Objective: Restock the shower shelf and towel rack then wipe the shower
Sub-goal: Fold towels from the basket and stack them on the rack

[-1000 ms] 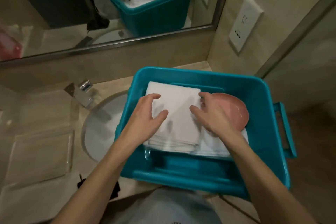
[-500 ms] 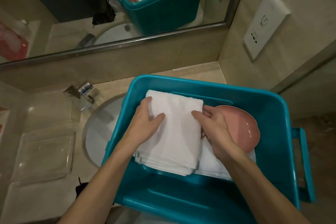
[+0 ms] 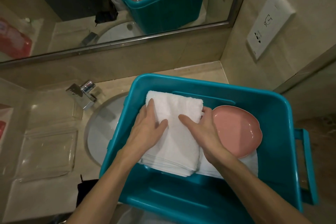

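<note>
Where mirror [image 3: 72, 14] meets counter [image 3: 200, 68], a teal bin [image 3: 218, 85] apparently overhangs the sink [image 3: 103, 125].

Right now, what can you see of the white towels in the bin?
The towels are a white, fluffy folded stack, layered edges facing the person, lying inside the teal bin. The left hand and right hand grip its sides, thumbs on top. Its right edge overlaps another white towel under a pink dish.
</note>
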Demonstrator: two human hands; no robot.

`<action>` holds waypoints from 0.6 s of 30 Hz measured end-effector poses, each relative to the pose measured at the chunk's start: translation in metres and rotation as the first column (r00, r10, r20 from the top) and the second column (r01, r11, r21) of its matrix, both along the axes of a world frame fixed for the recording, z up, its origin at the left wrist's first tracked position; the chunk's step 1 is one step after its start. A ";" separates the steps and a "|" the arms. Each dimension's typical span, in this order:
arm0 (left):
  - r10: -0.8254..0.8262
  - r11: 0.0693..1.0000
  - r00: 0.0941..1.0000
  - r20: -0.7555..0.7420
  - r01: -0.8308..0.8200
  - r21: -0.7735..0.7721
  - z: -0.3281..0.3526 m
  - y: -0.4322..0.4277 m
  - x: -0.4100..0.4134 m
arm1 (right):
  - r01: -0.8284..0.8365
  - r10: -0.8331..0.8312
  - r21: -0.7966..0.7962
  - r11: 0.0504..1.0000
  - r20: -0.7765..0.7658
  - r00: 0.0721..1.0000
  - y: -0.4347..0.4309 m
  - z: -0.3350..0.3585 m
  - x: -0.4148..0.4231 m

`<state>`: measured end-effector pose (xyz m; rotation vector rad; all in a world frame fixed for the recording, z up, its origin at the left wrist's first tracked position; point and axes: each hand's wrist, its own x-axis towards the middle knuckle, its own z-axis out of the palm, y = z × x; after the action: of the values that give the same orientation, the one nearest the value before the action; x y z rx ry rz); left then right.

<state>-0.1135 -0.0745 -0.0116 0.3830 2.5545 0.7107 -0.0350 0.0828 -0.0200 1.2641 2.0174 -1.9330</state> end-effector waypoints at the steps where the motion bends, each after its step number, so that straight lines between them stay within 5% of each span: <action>1: -0.005 1.000 1.000 0.007 0.005 0.002 0.001 0.000 -0.001 | -0.002 0.002 -0.069 0.998 -0.007 1.000 0.002 0.000 0.001; 4: 0.008 0.998 1.000 0.011 -0.009 0.066 0.006 0.001 -0.003 | 0.019 -0.033 -0.217 0.976 -0.061 0.998 0.006 0.003 0.004; 9: 0.078 0.958 0.996 0.043 -0.087 0.272 0.018 0.002 -0.006 | 0.045 -0.093 -0.225 0.973 -0.204 0.975 -0.004 0.033 0.010; 13: 0.147 0.847 0.940 0.307 -0.280 0.452 0.030 -0.004 -0.018 | 0.055 -0.133 -0.247 0.967 -0.312 0.941 -0.007 0.071 0.015; 18: -0.118 0.746 0.842 0.527 -0.275 0.606 0.042 -0.022 -0.039 | 0.112 -0.166 -0.166 0.980 -0.355 0.920 -0.012 0.111 0.038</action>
<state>-0.1527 -0.0964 0.0300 0.2343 1.7167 1.5347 0.0034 0.0712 0.0908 1.1064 1.9339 -2.4951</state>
